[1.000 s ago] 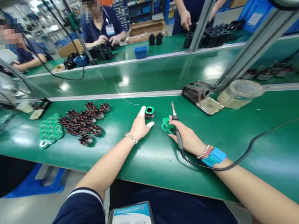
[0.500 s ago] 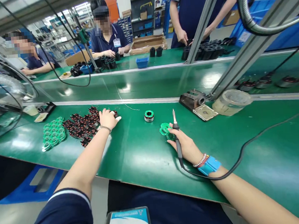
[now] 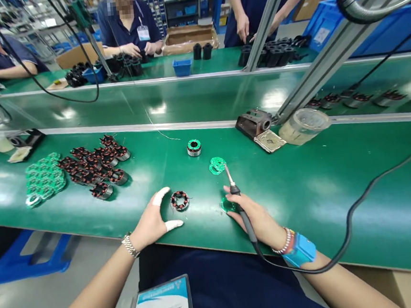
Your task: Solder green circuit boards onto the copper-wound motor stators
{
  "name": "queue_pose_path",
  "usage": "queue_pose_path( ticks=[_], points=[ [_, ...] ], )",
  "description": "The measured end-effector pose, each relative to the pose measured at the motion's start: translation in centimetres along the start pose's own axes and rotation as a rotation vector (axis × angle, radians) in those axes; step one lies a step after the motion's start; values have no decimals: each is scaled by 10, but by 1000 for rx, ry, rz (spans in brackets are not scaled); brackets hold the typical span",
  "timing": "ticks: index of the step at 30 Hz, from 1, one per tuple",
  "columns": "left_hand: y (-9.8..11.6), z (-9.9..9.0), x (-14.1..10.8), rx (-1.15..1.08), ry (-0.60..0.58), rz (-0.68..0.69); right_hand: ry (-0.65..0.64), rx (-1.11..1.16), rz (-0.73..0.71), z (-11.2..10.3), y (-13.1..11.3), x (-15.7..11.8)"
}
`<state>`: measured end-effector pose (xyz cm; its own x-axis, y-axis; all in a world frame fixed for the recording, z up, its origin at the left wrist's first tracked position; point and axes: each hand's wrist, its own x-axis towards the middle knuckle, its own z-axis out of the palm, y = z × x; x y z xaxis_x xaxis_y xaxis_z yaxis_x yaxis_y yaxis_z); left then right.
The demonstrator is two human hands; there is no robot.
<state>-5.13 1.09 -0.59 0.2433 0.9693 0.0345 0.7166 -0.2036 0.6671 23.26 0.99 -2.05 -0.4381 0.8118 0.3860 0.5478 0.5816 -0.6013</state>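
Observation:
My left hand (image 3: 156, 217), with white finger cots on its thumb and a finger, is open beside a motor stator (image 3: 180, 201) with copper windings; the fingers are apart from it. My right hand (image 3: 256, 214) grips a soldering iron (image 3: 245, 219), its tip pointing away from me. Between the same hand's thumb and fingers is a green ring-shaped circuit board (image 3: 227, 205). A few more green boards (image 3: 217, 165) lie just beyond the iron's tip. Farther back stands a stator topped with a green board (image 3: 194, 148).
Several stators (image 3: 94, 163) and a batch of green boards (image 3: 45, 177) lie at left. A soldering iron stand (image 3: 255, 122), a sponge tray (image 3: 270, 140) and a plastic tub (image 3: 304, 125) are at back right. Co-workers sit and stand across the bench.
My left hand has come back from the stator pile, and a stator now lies in front of me. My right hand has moved nearer with one board, leaving other boards on the bench.

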Motion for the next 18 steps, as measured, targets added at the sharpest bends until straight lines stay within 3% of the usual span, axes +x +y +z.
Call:
queue_pose_path(
  ticks=[5,9,18],
  points=[
    [8,21,8,-64,141,-55,30,36,-10,12,-15,8],
    [23,26,5,-180,128,14,114,72,53,14,-29,14],
    [47,34,-8,-193,118,226,135,213,101,11,-45,16]
  ],
)
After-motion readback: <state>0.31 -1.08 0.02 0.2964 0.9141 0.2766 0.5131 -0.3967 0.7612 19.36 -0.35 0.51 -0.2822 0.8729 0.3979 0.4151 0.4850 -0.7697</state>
